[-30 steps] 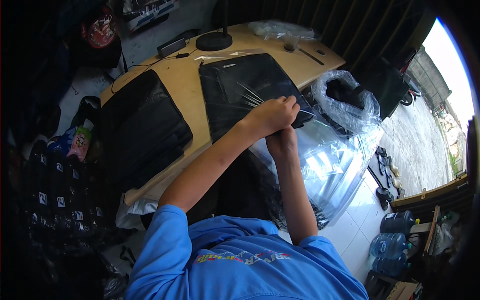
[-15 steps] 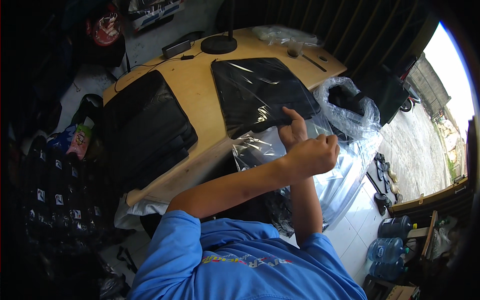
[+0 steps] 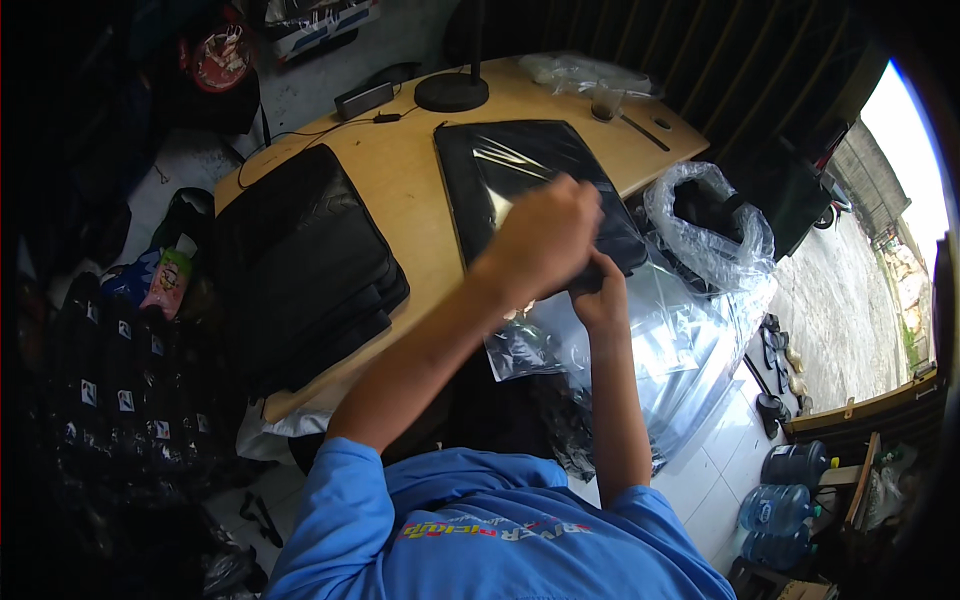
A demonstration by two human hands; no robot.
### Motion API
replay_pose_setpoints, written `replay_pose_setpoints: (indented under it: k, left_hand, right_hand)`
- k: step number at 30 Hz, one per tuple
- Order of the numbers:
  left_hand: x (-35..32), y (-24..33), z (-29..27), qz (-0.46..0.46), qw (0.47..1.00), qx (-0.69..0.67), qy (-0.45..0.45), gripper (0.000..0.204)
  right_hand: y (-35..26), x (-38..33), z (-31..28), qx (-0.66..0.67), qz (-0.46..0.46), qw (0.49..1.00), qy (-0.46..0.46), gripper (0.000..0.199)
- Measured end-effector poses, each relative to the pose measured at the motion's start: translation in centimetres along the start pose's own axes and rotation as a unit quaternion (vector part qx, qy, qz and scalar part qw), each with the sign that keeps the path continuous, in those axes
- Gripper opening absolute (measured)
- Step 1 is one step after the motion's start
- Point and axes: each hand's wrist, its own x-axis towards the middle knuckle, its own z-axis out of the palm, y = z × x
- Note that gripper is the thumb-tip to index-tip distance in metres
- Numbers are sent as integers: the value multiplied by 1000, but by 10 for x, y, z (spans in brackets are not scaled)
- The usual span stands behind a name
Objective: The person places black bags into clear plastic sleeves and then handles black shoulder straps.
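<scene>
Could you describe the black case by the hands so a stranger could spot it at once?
Find the wooden desk. On its left part lies a black pile; right of that, partly hidden by the left hand, is the case. Unlike the black pile, it has shiny clear film over it, streaked with bright glare.

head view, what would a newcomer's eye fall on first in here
Probably the bright blue shirt filling the bottom middle. Just above it, the blurred left hand is over a flat black bag on the wooden table, with the right hand at the bag's near edge. Shiny clear plastic gleams to the right, before a sunlit doorway.
</scene>
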Motion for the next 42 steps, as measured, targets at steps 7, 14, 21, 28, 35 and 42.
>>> replay_pose_setpoints:
  k: [7, 14, 21, 28, 35, 42]
  left_hand:
    - [52, -254, -15, -393, 909, 78, 115, 30]
    - [63, -314, -5, -554, 753, -349, 65, 17]
    - [53, -306, -6, -512, 704, -470, 149, 12]
    - [59, -305, -7, -544, 703, -411, 204, 13]
    - [51, -288, -24, -484, 724, -489, 55, 35]
    - [47, -305, -23, -525, 706, -473, 55, 22]
  right_hand:
    - [-9, -7, 19, 57, 82, 974, 201, 12]
    - [-28, 0, 5, 44, 93, 963, 248, 10]
    - [-32, 15, -8, 51, 104, 973, 198, 8]
    - [-37, 20, -4, 67, 143, 974, 161, 14]
    - [-55, 19, -17, 55, 151, 974, 161, 20]
    - [-55, 19, -22, 49, 176, 973, 144, 21]
